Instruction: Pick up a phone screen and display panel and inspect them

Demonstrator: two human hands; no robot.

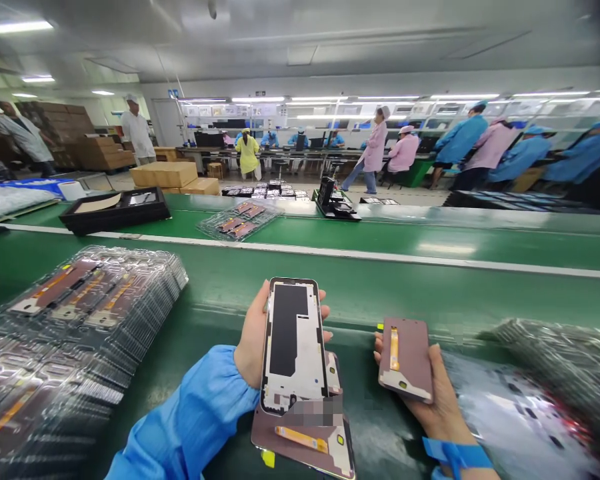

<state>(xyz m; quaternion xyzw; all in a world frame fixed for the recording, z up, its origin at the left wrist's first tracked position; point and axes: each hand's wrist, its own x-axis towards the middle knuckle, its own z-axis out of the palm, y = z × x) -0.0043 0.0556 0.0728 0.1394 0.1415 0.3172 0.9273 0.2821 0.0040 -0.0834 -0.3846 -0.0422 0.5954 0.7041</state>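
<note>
Evidently pairing parts: left hand (pixel 254 337) has its grip round a phone frame (pixel 294 347), right hand (pixel 433 393) holds a display panel (pixel 406 359) (backside up) above the green table (pixel 360 293); next needs careful alignment.

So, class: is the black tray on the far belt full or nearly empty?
Nearly empty. The black tray on the green belt shows one tan sheet and one small panel inside; the remaining floor looks bare.

frame (pixel 294 347): white, black | panel (pixel 406 359): mauve, orange strip | belt (pixel 360 293): green
</note>
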